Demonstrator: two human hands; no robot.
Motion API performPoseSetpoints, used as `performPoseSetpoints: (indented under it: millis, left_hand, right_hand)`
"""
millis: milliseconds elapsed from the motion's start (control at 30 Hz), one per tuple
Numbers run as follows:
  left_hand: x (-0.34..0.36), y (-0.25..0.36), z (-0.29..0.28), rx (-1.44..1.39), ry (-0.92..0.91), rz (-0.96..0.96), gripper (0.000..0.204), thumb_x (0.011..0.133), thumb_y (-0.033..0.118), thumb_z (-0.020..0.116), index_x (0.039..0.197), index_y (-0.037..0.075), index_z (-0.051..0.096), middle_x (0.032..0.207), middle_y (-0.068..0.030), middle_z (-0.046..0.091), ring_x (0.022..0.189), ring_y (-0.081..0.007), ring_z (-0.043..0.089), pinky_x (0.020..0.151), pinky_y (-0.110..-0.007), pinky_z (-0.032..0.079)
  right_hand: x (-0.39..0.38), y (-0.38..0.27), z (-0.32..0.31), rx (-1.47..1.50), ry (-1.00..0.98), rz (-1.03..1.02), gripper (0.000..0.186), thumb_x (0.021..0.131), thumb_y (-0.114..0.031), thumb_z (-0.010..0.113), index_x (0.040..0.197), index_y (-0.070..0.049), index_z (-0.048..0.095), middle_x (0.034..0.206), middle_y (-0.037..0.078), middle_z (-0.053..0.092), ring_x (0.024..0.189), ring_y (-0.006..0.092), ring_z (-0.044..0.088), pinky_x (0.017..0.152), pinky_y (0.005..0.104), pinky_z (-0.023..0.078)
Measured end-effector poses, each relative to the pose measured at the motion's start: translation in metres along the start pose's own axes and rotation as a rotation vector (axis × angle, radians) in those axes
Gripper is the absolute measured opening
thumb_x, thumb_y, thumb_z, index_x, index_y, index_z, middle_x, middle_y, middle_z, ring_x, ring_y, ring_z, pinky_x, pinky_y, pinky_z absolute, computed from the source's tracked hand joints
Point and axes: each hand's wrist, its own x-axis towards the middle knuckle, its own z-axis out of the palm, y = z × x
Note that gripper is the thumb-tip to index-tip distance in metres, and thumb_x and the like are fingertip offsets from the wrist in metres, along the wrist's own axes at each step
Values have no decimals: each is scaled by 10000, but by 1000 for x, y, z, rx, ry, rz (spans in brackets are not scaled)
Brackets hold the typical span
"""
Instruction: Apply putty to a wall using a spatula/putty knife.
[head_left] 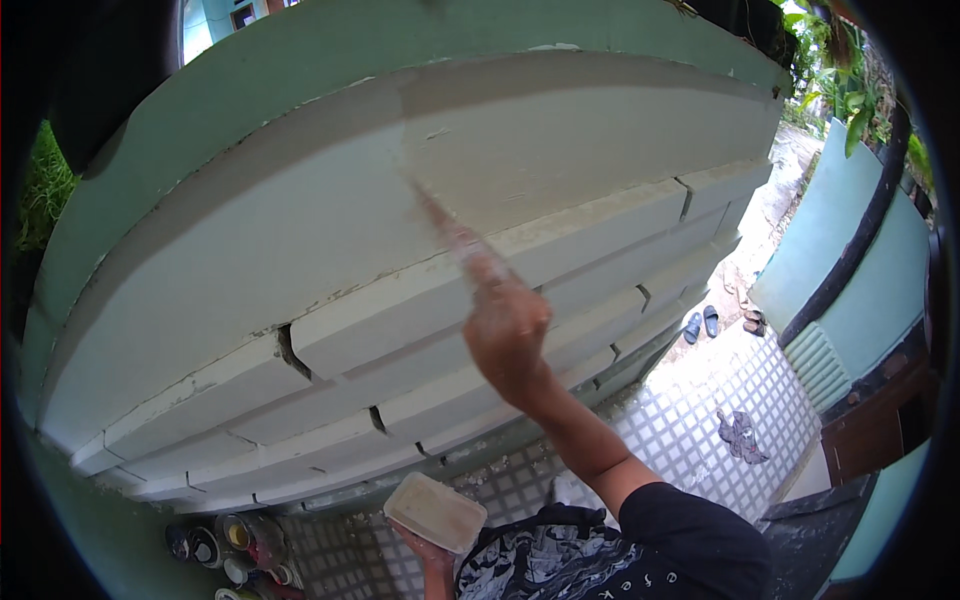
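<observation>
My right hand (508, 335) is raised in the middle of the view, its fingers closed round a paintbrush (462, 240). The brush is smeared by motion, and its tip is at the upper wall panel (250, 220). A pale white coat covers the panel left of the brush; to its right the surface looks greyer and duller. Low in the view, my left hand (420, 546) grips a shallow rectangular plastic tub (424, 532) from its left and underneath. The tub looks whitish inside; how much it holds I cannot tell.
Below the panel run white block-like ledges (400, 310) with dark gaps; a green border (330, 70) arches above. Paint cans (240, 535) crowd the lower left corner. On the tiled floor at right lie slippers (702, 325) and a crumpled cloth (742, 437). Plants (850, 100) hang at upper right.
</observation>
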Motion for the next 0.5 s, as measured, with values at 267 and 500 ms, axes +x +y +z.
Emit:
performPoseSetpoints:
  millis: [267, 500]
  left_hand:
    - [2, -11, 3, 5, 59, -32, 738, 892, 707, 293, 1374, 157, 390, 1283, -83, 519, 1116, -308, 557, 914, -492, 490]
    - [7, -24, -13, -55, 145, -44, 738, 897, 705, 262, 1360, 146, 396, 1230, -99, 547, 1046, -319, 590, 860, -490, 517]
  right_hand:
    - [24, 56, -19, -340, 136, 186, 542, 732, 156, 486, 1251, 16, 553, 1109, 209, 647, 788, 281, 694, 569, 318, 530]
    - [7, 26, -14, -69, 121, 62, 494, 775, 146, 457, 1237, 4, 564, 1174, 189, 629, 917, 293, 685, 703, 320, 562]
